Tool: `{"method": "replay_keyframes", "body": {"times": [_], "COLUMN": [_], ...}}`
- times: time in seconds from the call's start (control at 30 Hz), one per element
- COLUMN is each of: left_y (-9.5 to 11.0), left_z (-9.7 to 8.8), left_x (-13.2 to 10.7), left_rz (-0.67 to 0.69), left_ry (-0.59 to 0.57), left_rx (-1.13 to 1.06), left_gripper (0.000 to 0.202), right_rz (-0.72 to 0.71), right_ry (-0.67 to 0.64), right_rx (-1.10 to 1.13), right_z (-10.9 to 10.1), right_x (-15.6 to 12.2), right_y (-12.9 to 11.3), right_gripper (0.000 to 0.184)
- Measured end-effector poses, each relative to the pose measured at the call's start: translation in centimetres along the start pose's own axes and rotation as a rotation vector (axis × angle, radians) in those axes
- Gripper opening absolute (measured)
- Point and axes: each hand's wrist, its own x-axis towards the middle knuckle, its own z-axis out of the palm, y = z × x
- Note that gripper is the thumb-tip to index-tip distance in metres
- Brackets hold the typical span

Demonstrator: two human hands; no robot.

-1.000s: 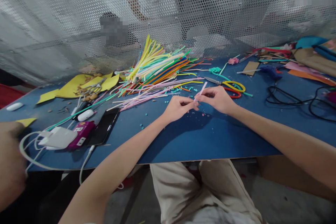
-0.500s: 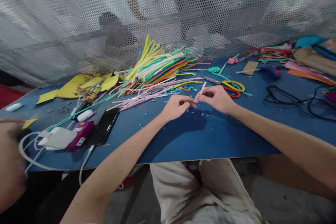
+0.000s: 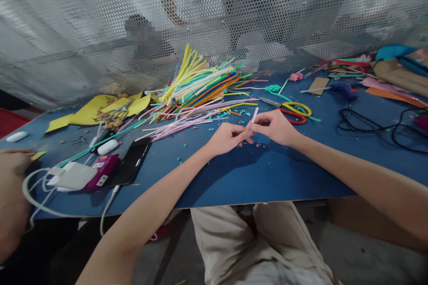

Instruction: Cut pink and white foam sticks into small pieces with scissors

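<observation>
Over the blue table [image 3: 240, 173] my left hand [image 3: 224, 138] and my right hand [image 3: 276, 127] meet, fingertips pinched together on a short pale pink stick [image 3: 254, 116] that points up and away. Both hands hover just above the tabletop, with small coloured scraps [image 3: 259, 145] scattered under them. Just behind them lies a big pile of coloured sticks [image 3: 200, 87]. Scissors with yellow and red handles [image 3: 294, 111] rest right behind my right hand.
A phone [image 3: 132, 164], a white charger [image 3: 72, 176] with cable and a magenta box [image 3: 102, 169] sit at the left. Another person's arm [image 3: 11, 200] is at the far left. Black cables [image 3: 374, 127] and paper pieces lie right. A perforated metal screen [image 3: 214, 22] closes the back.
My hands have shifted slightly and the pink stick now stands more upright, a little closer to me. The other person's arm at the left has moved a little.
</observation>
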Motion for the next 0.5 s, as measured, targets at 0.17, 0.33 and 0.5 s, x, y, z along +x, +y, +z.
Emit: {"method": "replay_keyframes", "body": {"times": [0.17, 0.33, 0.5], "left_y": [-0.1, -0.4, -0.8], "left_z": [0.2, -0.3, -0.9], "left_x": [0.0, 0.1, 0.1], "left_rz": [0.019, 0.028, 0.026], "left_ry": [0.039, 0.092, 0.241], "left_rx": [-0.019, -0.021, 0.079], "left_gripper": [0.048, 0.045, 0.046], "right_rz": [-0.013, -0.109, 0.065], "right_ry": [-0.075, 0.005, 0.171], "right_rx": [-0.067, -0.357, -0.79], "right_z": [-0.4, -3.1, -9.4], "right_x": [0.0, 0.5, 2.0], "right_y": [-0.3, -0.8, 3.2], "right_gripper": [0.03, 0.031, 0.035]}}
